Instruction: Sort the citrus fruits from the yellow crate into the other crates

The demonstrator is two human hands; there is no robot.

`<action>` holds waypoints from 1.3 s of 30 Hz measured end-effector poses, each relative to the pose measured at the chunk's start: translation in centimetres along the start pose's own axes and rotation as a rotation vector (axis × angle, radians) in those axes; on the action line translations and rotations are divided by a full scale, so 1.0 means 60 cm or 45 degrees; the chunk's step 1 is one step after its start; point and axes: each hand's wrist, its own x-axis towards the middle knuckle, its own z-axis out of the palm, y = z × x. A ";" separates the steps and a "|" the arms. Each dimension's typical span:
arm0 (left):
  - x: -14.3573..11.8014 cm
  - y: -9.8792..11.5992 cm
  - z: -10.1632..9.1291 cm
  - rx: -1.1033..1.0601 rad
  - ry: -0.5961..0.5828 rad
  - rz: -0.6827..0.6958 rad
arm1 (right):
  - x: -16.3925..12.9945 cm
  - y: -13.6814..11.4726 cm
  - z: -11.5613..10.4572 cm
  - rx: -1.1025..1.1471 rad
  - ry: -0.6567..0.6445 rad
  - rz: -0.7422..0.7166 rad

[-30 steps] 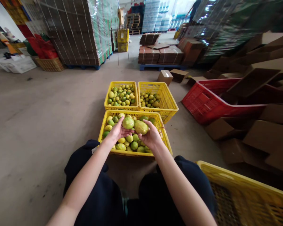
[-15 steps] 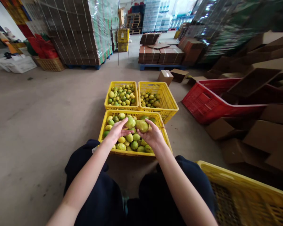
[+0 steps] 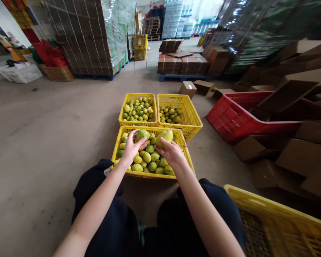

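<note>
My left hand [image 3: 132, 146] is closed around a green lemon [image 3: 142, 134], thumb on the near side. In my right hand [image 3: 173, 153] rests a larger, yellow-green lemon [image 3: 164, 138], its pointed end turned up and away. Both fruits are held apart from each other above the front yellow crate [image 3: 149, 174]. Many green and yellow lemons [image 3: 152, 166] fill that crate, some hidden beneath my hands.
Behind stand two more yellow crates, the left one [image 3: 138, 123] fuller of lemons than the right one [image 3: 189, 110]. A red crate [image 3: 230, 116] and cardboard boxes [image 3: 305, 157] lie to the right. Another yellow crate [image 3: 278, 210] sits by my right knee.
My hands have drawn slightly apart with the fruits. The right-hand lemon has turned so that its pointed end faces up; the left one has shifted a little left and up.
</note>
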 end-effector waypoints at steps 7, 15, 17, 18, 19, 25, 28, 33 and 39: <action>-0.001 0.006 -0.002 0.199 -0.042 0.352 | -0.007 0.012 0.000 -0.255 -0.056 -0.350; -0.010 0.008 0.002 0.240 -0.079 0.405 | -0.008 0.017 0.002 -0.428 -0.080 -0.598; -0.010 0.007 0.001 0.258 -0.073 0.435 | -0.009 0.016 0.003 -0.453 -0.095 -0.595; -0.010 0.006 0.001 0.270 -0.069 0.456 | -0.010 0.016 0.004 -0.465 -0.096 -0.596; -0.009 0.006 0.000 0.285 -0.068 0.477 | -0.010 0.016 0.004 -0.474 -0.094 -0.601; -0.009 0.007 -0.003 0.377 -0.084 0.559 | -0.010 0.016 0.002 -0.462 -0.115 -0.661; -0.013 0.012 -0.002 0.438 -0.094 0.606 | -0.011 0.019 0.003 -0.476 -0.145 -0.663; -0.013 0.012 -0.006 0.574 -0.125 0.760 | -0.009 0.020 0.002 -0.557 -0.165 -0.705; -0.001 0.001 -0.013 0.727 -0.125 1.004 | 0.001 0.021 -0.005 -0.664 -0.201 -0.796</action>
